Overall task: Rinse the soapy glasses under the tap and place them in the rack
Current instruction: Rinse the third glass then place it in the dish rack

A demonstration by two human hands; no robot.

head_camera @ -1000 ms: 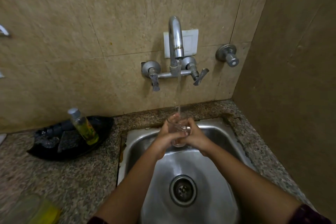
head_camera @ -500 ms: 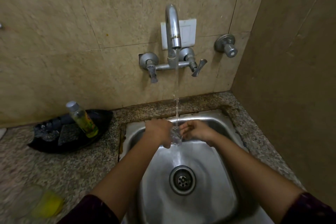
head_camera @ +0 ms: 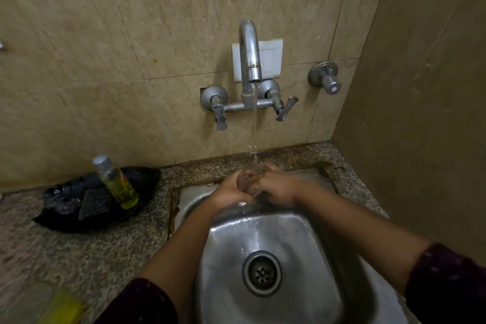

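Observation:
A clear drinking glass [head_camera: 248, 179] sits upright under the running stream from the wall tap [head_camera: 249, 60], over the back of the steel sink [head_camera: 302, 239]. My left hand [head_camera: 231, 192] wraps the glass from the left. My right hand [head_camera: 278, 187] presses against it from the right, fingers curled on its side. Water falls into the glass mouth and spills down. Motion blur smears both hands and most of the glass. No rack is in view.
A black tray [head_camera: 65, 221] on the granite counter at left holds a yellow-green liquid bottle [head_camera: 115, 181] and a dark scrub pad [head_camera: 94, 202]. A blurred clear and yellow object [head_camera: 60, 308] lies at the bottom left. A side wall closes the right.
The glass went from upright to tipped low in the sink half a second ago, and is now back upright under the stream, with both hands closed round it again.

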